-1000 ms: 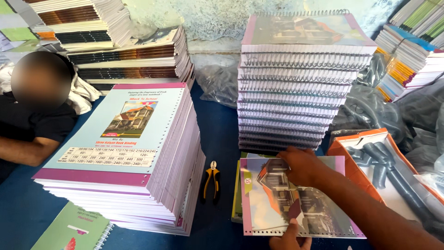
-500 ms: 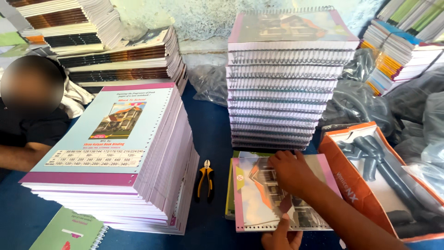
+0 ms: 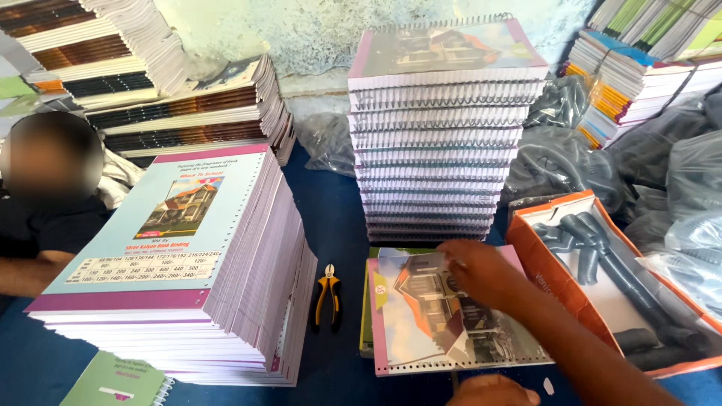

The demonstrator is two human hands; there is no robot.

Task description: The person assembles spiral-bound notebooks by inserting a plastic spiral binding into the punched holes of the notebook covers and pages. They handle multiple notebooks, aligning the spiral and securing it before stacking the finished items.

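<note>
The right hand [image 3: 481, 272] lies palm down on the top notebook [image 3: 440, 310] of a short pile, fingers spread loosely over the glossy cover with its house picture; it presses on the cover rather than gripping it, and the forearm runs off toward the lower right corner. The left hand [image 3: 492, 391] shows only as a few knuckles at the bottom edge, just below the notebook's punched lower margin; I cannot tell whether it is closed or holding anything.

That notebook sits on the blue counter [image 3: 335, 218], in front of a tall stack of spiral-bound notebooks [image 3: 444, 135] whose wire coils face me. Just to its left lie small pliers [image 3: 328, 296] with yellow and black handles, apart from the pile. Left of the pliers rises a broad stack of unbound books [image 3: 188, 263], topped by a pale blue cover with a pink band and a house picture. A green booklet [image 3: 120, 380] peeks out at that stack's foot.

To the right of the hands stands an open orange carton [image 3: 553, 259] holding dark plastic coils on a white lining. Behind it, grey plastic bags [image 3: 571, 162] are heaped, and more stacked notebooks [image 3: 632, 83] with coloured edges lean in the far right corner.

Across the counter on the left sits another person [image 3: 45, 218] in a dark top, one forearm resting by the broad stack. Further piles [image 3: 150, 83] stand behind against the rough wall.
</note>
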